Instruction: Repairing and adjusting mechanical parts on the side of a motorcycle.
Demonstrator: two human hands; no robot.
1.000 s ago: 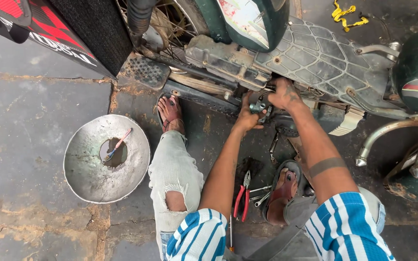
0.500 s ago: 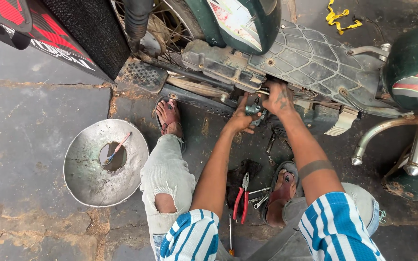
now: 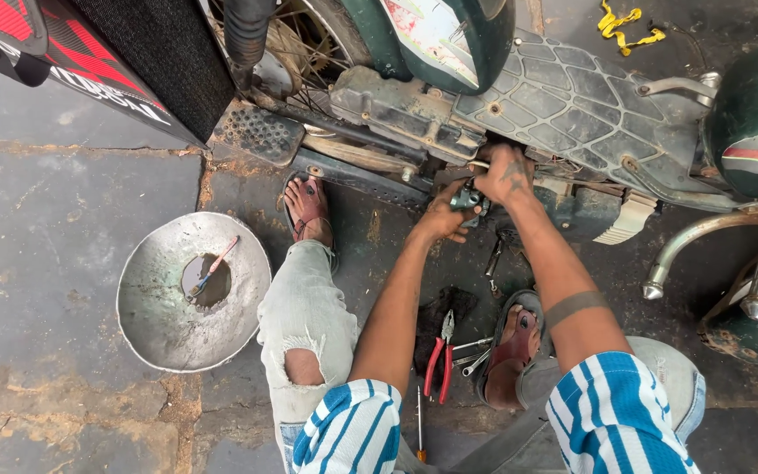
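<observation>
Your left hand (image 3: pixel 439 218) is curled tight around a small dark metal engine part (image 3: pixel 465 198), and it holds this part just under the footboard (image 3: pixel 572 101) of the green scooter (image 3: pixel 752 105); your right hand (image 3: pixel 504 174) is closed over the top of the same part, fingers bent and pressed against the scooter's underside, though I cannot tell if it grips the part or a thin metal piece beside it. Both forearms reach forward from your striped blue and white sleeves (image 3: pixel 611 417); your feet in sandals (image 3: pixel 309 211) rest on the dark stone floor (image 3: pixel 54 263). Between your legs, red-handled pliers (image 3: pixel 438 360) lie on a black rag (image 3: pixel 445 312), with some wrenches (image 3: pixel 471 358) just beside them; a screwdriver (image 3: pixel 419 426) lies near your left knee. To your left stands a dented metal basin (image 3: pixel 155 329); a small brush (image 3: pixel 212 266) rests in the dark liquid inside it.
</observation>
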